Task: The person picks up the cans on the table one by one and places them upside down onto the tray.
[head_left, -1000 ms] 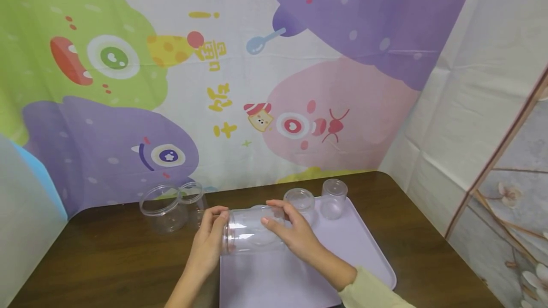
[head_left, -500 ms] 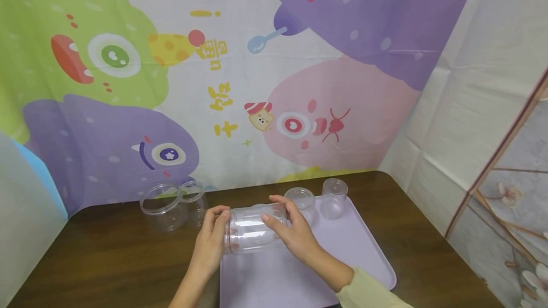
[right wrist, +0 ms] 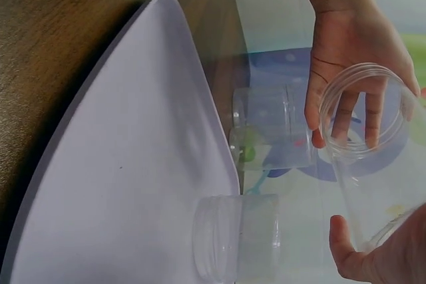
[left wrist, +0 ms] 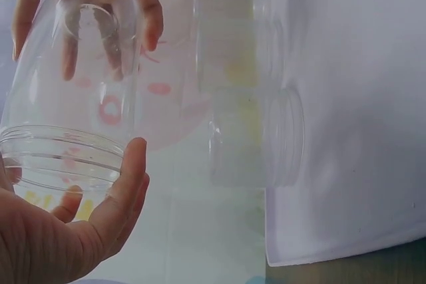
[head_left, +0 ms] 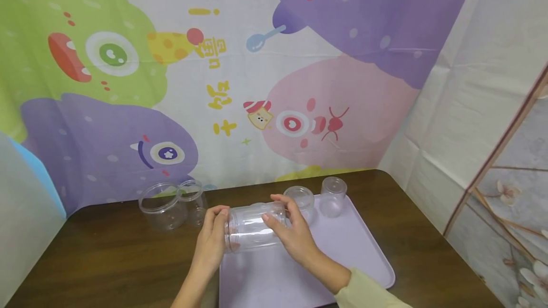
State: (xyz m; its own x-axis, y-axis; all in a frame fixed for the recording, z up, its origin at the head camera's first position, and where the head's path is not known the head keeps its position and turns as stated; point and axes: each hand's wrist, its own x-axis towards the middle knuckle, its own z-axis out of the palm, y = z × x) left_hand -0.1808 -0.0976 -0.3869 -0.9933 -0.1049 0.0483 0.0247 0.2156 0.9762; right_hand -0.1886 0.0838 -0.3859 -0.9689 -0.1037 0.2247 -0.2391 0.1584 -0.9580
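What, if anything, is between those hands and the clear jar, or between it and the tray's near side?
Nothing visible: the left hand and right hand grip the clear jar. Other jars stand at the tray's far side.

Clear, open-mouthed jar (head_left: 255, 230), sideways between left hand (head_left: 210, 241) and right hand (head_left: 296, 233), ridged rim (head_left: 231, 238) leftward.

By the left back edge of the worktop (head_left: 107, 260), a wide jar (head_left: 161, 210) and a thin jar (head_left: 192, 198) were stood. A squat jar (head_left: 300, 198) and a tall jar (head_left: 333, 197) were put on a purple tray (head_left: 364, 255), at its back edge. Behind, a monster cloth (head_left: 252, 80) was hung.
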